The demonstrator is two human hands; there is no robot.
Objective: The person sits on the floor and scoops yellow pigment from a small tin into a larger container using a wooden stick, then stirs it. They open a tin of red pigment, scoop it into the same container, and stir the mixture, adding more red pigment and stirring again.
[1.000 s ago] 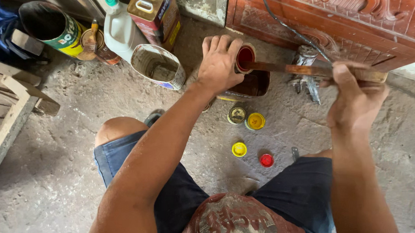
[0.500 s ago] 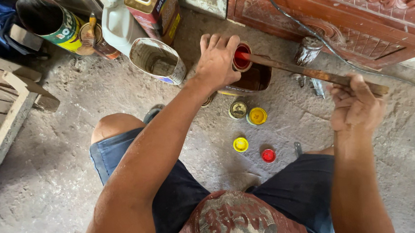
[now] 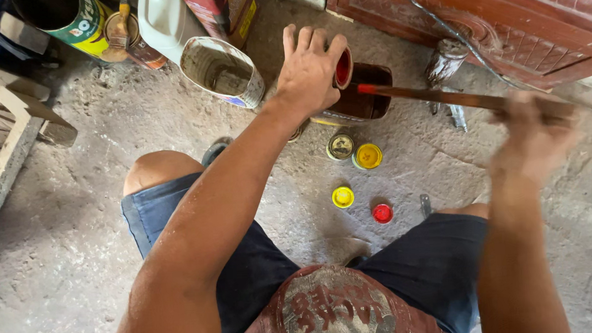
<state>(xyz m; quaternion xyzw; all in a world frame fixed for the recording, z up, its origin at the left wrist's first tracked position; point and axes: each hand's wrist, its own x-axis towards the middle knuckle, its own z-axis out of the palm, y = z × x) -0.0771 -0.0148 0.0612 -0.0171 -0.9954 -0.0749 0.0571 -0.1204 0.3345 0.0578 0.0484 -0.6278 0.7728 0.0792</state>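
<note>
A small red-filled jar (image 3: 343, 67), tilted on its side, sits in the closed fingers of the left hand (image 3: 310, 68), just above a square tin (image 3: 363, 99) of dark brown liquid on the concrete floor (image 3: 76, 218). A long wooden stick (image 3: 441, 97), red at its tip, reaches over the tin from the blurred right hand (image 3: 536, 133), which is closed around its far end. Nearby lie two yellow caps (image 3: 343, 197), a red cap (image 3: 382, 213) and a small round tin (image 3: 340, 146); a cut-open can (image 3: 223, 72) stands to the left, a carved red-brown door (image 3: 504, 14) behind.
</note>
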